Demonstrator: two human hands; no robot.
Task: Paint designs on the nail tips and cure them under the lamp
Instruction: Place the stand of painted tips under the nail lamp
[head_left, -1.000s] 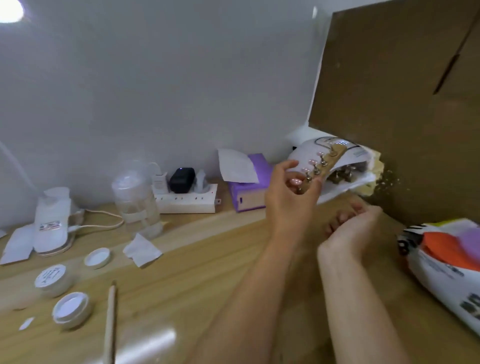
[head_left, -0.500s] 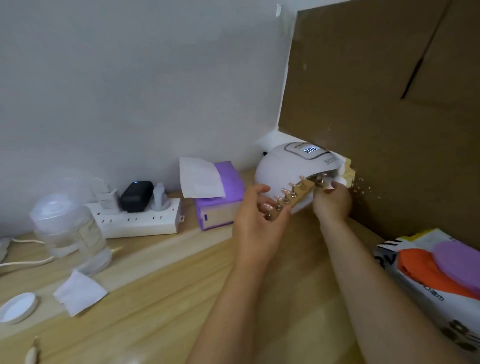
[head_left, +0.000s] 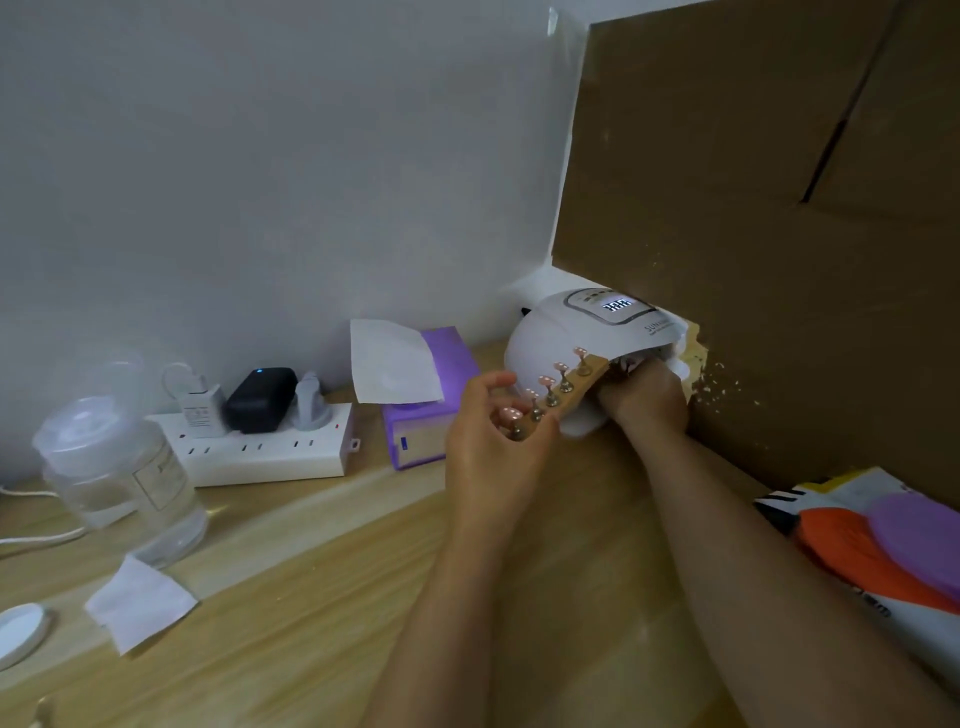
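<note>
Holder: wooden strip carrying five pink nail tips on small metal stands; I am holding it tilted, its far end rising toward the lamp's mouth.
Left hand: my left hand is gripping the near end of the strip, fingers curled round it and thumb lying along the top.
Right hand: my right hand is reaching into the mouth of the lamp; my fingers are lying hidden inside, so I cannot tell whether they are curling round anything.
Lamp: white dome nail lamp is sitting on the wooden table against the cardboard sheet, its display glowing on top.
Beside the lamp: purple tissue box is standing with a white sheet sticking up.
Further left: white power strip is carrying plugs; a clear jar is standing in front of it.
Near edge: white wipe is lying flat on the table.
Right edge: printed bag with orange and purple shapes is lying by my right forearm.
</note>
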